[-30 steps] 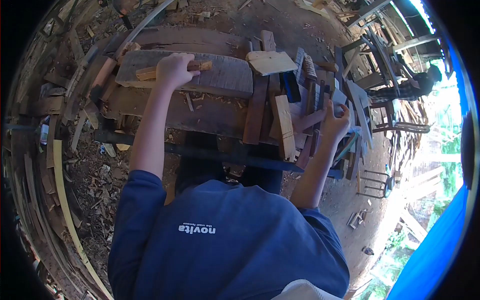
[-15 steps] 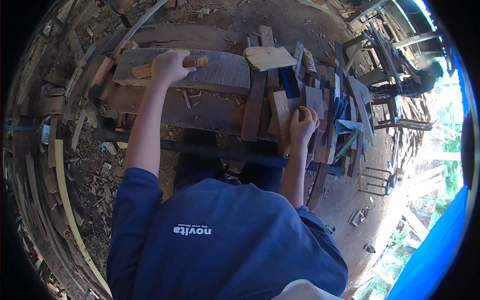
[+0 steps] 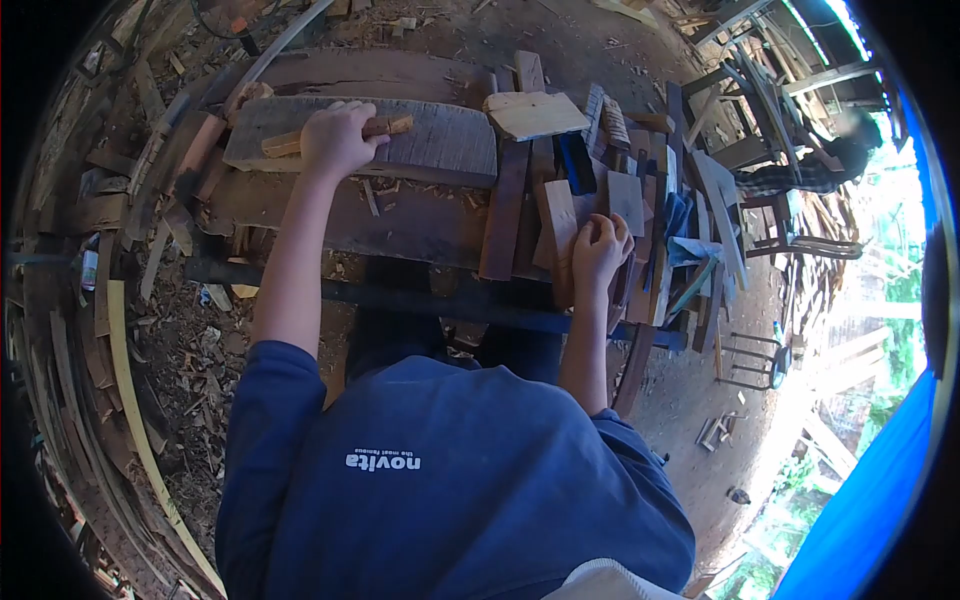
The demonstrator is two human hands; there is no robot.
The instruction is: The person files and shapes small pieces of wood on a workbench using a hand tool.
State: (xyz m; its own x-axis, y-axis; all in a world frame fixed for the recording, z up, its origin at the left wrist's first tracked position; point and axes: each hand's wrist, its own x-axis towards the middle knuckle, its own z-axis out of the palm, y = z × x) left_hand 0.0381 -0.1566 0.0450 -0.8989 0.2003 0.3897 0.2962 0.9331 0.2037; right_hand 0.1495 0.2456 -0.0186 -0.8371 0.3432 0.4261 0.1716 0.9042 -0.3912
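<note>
My left hand (image 3: 338,140) is closed around a narrow strip of wood (image 3: 392,125) whose two ends stick out on either side of the fist. The strip lies along a thick, weathered grey board (image 3: 446,140) on the workbench. On the right, my right hand (image 3: 602,248) has its fingers curled in over a cluster of wood offcuts; whatever they pinch is hidden. Just left of that hand stands a light wooden block (image 3: 561,215), and a greyish block (image 3: 627,203) sits just beyond its fingertips.
A pale flat board (image 3: 536,115) and a black-and-blue object (image 3: 577,163) lie among the offcuts. Blue cloth (image 3: 677,215) rests farther right. Long planks (image 3: 125,370) line the left side over chip-covered ground. Another person (image 3: 850,150) is at the far right, near stacked timber.
The whole view has shifted very slightly. Both hands stay almost in place, the left still gripping the strip on the grey board.
</note>
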